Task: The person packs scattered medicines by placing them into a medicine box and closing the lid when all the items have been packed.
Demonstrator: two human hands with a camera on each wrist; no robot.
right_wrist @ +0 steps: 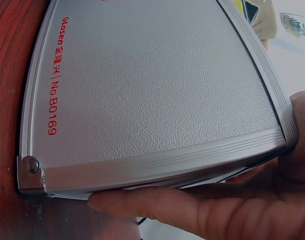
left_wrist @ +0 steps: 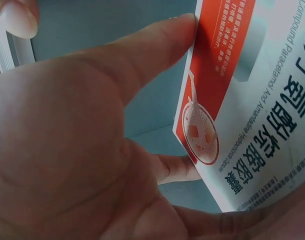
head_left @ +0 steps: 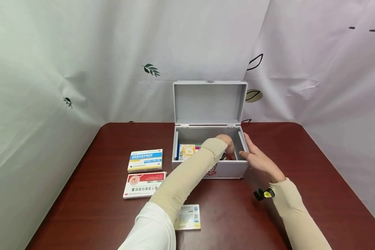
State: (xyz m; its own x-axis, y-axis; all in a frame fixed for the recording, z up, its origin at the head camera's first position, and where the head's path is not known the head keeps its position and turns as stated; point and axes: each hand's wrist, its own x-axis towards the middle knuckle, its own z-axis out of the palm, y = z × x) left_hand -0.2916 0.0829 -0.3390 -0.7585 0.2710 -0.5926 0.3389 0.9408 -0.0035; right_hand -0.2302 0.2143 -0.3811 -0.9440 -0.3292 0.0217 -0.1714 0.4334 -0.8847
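One metal case (head_left: 226, 171), three medicine boxes (head_left: 145, 161) outside it and at least two inside.

Curtained-off tabletop workspace, pale leaf-print fabric walls (head_left: 128, 41), reddish-brown table (head_left: 81, 194)

Silver-grey with red lettering is being shown by the case (right_wrist: 157, 90), red and white by the capsule box (left_wrist: 252, 100), reddish-brown by the table (head_left: 81, 208), dark leaf prints on white by the curtain (head_left: 190, 41), and seemingly yellowish by the half-hidden carton (head_left: 189, 218).
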